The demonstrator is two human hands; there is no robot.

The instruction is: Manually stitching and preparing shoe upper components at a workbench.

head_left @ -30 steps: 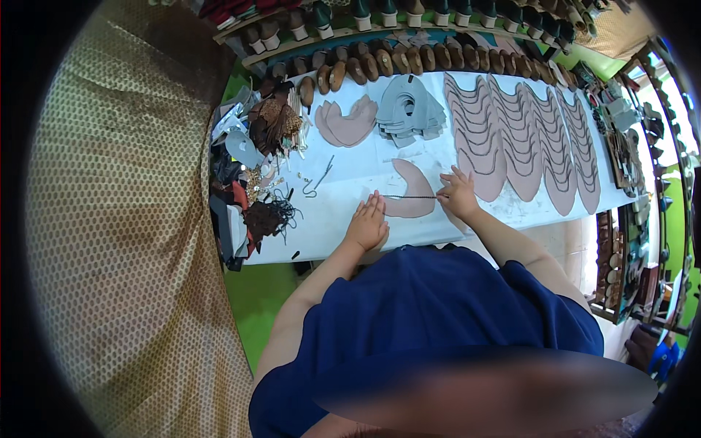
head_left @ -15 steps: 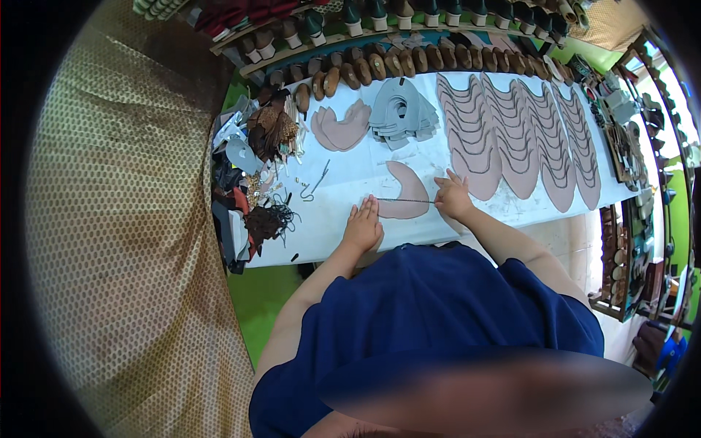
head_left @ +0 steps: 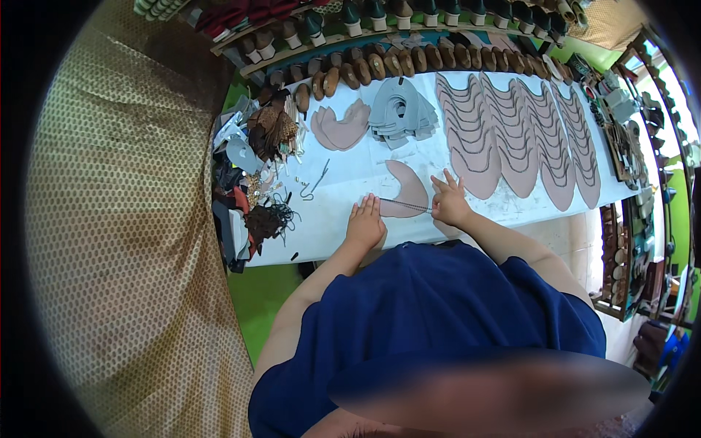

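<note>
A curved, pinkish-beige flat piece (head_left: 411, 188) lies on the white-covered table in front of me. Across its lower part runs a thin dark braided cord (head_left: 404, 205), sloping down slightly to the right. My left hand (head_left: 364, 223) lies flat, fingers stretched out, with its fingertips at the cord's left end. At the other end, my right hand (head_left: 451, 201) pinches the cord between thumb and forefinger, its remaining fingers spread upward. Four overlapping rows of similar pink pieces (head_left: 475, 175) with dark curved edges lie to the right.
Grey cut-outs (head_left: 394, 128) and more pink pieces (head_left: 340, 125) are stacked behind. Dark cord scraps (head_left: 269, 221) and brown material (head_left: 272, 130) crowd the left edge. Brown shoe lasts (head_left: 376, 66) line the back, below a shelf of heeled lasts (head_left: 380, 22). A patterned curtain (head_left: 139, 219) hangs left.
My right hand has shifted slightly left and down, its upper fingers spreading more. The cord went from nearly level to tilted down at the right. My left hand barely moved.
</note>
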